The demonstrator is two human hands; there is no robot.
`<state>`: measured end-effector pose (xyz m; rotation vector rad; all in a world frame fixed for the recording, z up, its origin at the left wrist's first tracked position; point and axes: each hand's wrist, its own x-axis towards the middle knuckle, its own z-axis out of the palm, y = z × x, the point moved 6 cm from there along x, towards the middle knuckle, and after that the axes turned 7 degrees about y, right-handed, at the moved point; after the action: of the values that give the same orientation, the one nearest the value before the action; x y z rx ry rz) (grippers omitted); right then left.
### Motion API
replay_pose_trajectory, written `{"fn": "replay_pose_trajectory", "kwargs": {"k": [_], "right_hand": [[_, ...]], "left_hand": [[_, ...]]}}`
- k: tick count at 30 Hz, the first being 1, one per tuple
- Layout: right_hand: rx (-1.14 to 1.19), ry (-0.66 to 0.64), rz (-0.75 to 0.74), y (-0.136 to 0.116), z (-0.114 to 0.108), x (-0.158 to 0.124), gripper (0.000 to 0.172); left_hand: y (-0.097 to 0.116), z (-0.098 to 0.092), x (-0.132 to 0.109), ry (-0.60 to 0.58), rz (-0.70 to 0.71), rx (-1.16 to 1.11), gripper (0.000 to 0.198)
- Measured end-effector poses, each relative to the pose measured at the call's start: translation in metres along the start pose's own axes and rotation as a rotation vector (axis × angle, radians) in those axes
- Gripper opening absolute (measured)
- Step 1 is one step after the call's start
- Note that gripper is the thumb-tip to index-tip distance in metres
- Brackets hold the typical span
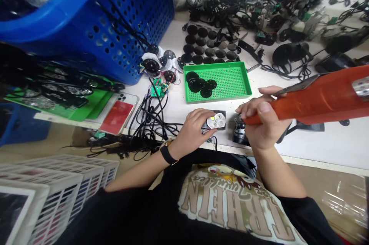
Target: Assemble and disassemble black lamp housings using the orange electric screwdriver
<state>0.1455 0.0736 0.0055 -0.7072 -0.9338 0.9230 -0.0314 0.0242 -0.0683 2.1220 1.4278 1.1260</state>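
My left hand (193,126) pinches the silver lobed LED plate (218,121), best kept flat; my right hand (263,134) grips the long orange plastic tool (317,97).

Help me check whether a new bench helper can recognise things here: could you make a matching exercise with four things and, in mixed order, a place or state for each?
Things:
1. Orange tool
2. Silver plate with lights
3. Green tray
4. Phone

Places or states:
A. Holds a few black discs
B. Lies back side up, partly red
C. Gripped in the right hand
D. At the fingers of the left hand

Right pairs: 1-C, 2-D, 3-A, 4-B
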Motion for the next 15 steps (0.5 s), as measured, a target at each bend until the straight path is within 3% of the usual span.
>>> {"fn": "replay_pose_trajectory", "kwargs": {"k": [6,10,15], "right_hand": [[0.013,0.024,-0.025,0.002,-0.01,-0.005,0.02],[0.001,0.023,-0.008,-0.002,-0.012,-0.009,0.022],[0.016,0.024,0.01,-0.003,-0.01,-0.013,0.021]], "left_hand": [[0.005,-0.002,0.0,0.025,-0.002,0.042,0.044],[0.007,-0.008,0.004,0.033,-0.01,0.089,0.033],[0.001,-0.005,0.007,0.022,-0.212,0.022,0.03]]}}
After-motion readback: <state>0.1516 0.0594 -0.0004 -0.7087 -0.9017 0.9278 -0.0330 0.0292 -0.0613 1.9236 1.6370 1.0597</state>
